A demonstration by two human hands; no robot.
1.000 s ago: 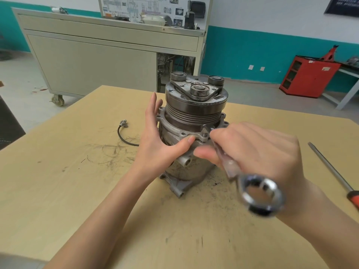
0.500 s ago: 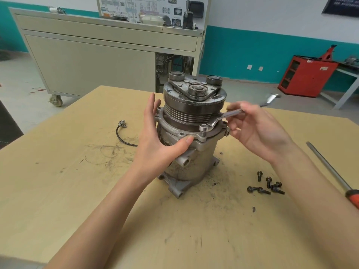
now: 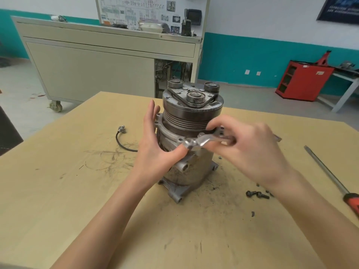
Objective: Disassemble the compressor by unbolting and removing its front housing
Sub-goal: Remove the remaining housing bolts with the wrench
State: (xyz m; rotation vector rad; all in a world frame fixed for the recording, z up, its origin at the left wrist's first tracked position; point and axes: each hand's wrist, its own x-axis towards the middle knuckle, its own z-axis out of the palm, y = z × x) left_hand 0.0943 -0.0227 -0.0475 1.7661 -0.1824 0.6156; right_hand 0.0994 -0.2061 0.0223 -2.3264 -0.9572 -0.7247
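Note:
A grimy metal compressor (image 3: 191, 167) stands upright on the wooden table (image 3: 58, 191), pulley end up. Its front housing flange (image 3: 167, 133) sits just under the grooved pulley (image 3: 190, 117). My left hand (image 3: 155, 144) presses flat against the compressor's left side, thumb hooked under the flange at the front. My right hand (image 3: 250, 148) grips a silver ring wrench (image 3: 204, 141), whose ring end sits on a bolt at the front of the flange, beside my left thumb.
Several loose black bolts (image 3: 257, 194) lie on the table right of the compressor. A long screwdriver (image 3: 328, 173) with a red handle lies at the right edge. A black cable with a plug (image 3: 122, 136) lies to the left. A grey cabinet on wheels (image 3: 108, 65) stands behind the table.
My right hand swung the wrench from near me out to the right and now back across the front of the flange, ring end at the front bolt. My left hand stayed put.

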